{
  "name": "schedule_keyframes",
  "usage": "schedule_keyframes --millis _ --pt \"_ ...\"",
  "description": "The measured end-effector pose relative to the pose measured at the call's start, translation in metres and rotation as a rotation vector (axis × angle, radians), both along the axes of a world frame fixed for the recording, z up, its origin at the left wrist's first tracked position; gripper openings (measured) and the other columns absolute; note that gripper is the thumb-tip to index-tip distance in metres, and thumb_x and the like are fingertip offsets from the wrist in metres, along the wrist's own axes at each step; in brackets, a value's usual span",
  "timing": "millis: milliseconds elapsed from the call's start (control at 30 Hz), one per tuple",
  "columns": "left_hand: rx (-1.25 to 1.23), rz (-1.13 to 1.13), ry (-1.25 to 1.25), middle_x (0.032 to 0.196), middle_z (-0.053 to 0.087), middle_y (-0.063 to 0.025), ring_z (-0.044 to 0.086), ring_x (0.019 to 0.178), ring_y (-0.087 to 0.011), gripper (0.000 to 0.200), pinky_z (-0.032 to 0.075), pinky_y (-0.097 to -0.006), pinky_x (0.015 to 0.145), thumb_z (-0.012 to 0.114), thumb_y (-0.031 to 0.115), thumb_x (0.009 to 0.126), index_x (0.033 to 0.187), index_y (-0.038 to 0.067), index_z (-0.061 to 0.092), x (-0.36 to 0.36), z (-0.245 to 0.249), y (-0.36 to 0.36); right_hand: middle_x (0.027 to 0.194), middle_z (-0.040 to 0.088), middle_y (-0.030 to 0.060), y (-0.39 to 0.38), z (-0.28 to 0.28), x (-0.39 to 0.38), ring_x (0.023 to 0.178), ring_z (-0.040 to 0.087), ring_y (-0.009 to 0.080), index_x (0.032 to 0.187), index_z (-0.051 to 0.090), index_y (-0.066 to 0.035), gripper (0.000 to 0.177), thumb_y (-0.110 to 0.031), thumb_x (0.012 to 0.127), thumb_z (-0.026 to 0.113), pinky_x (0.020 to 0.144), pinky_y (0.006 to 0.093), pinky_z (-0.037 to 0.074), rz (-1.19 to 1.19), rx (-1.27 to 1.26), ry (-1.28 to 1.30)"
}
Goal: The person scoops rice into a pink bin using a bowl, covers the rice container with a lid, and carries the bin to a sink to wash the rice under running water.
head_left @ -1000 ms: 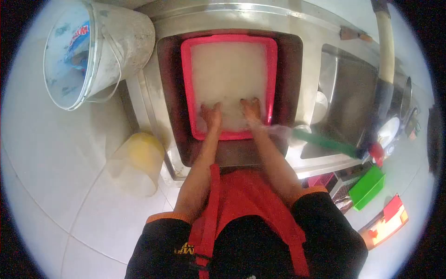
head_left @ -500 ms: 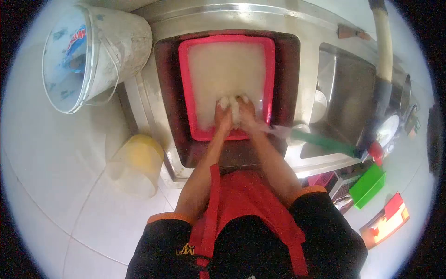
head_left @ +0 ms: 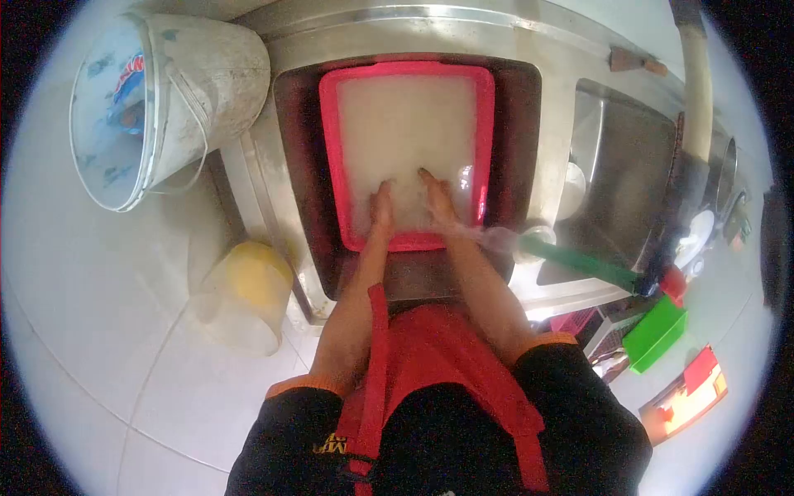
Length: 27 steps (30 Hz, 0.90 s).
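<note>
Pink tub [head_left: 328, 157] sits inside a dark sink [head_left: 295, 149] let into the steel worktop [head_left: 413, 33], straight ahead of the person at 12 o'clock, and it is filled with cloudy white liquid. Both hands are dipped into the near end of that liquid, close to the tub's front rim. The left hand [head_left: 381, 207] lies flat with its fingers stretched out and together, gripping nothing that shows. The right hand [head_left: 436, 201], just beside it at 3 o'clock and not touching it, is likewise spread open with fingers pointing toward 12 o'clock and has hold of nothing visible. What lies under the liquid cannot be told. A white bucket [head_left: 211, 70] tilts on the floor at 10 o'clock from the tub, against the worktop's corner. A yellow jug [head_left: 248, 289] stands on the floor tiles at 8 o'clock. A green handle [head_left: 579, 260] lies on the worktop edge at 4 o'clock, near the right forearm. A second sink [head_left: 628, 174] is at 3 o'clock, with a hose [head_left: 699, 83] running over it. A red apron [head_left: 438, 347] covers the person's front at 6 o'clock.
</note>
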<state>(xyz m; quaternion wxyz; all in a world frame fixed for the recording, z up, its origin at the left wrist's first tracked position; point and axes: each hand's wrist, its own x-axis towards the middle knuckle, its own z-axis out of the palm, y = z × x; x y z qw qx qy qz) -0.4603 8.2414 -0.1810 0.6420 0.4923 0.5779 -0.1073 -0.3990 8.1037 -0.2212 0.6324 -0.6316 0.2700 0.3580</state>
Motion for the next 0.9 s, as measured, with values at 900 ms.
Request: schedule_keyframes --millis 900 --pt "-0.733 0.665 -0.226 0.100 0.064 -0.0109 0.061 0.092 -0.0263 0.036 0.052 -0.0422 0.080 0.045 0.037 0.094 0.103 0.005 0.058 0.050 0.096 -0.037 0.108 0.062 0.0103 0.012 0.145 0.018 0.105 0.060 0.0282 0.112 0.057 -0.003 0.022 -0.012 0.091 0.057 0.092 0.0364 0.050 -0.793 0.830 0.417"
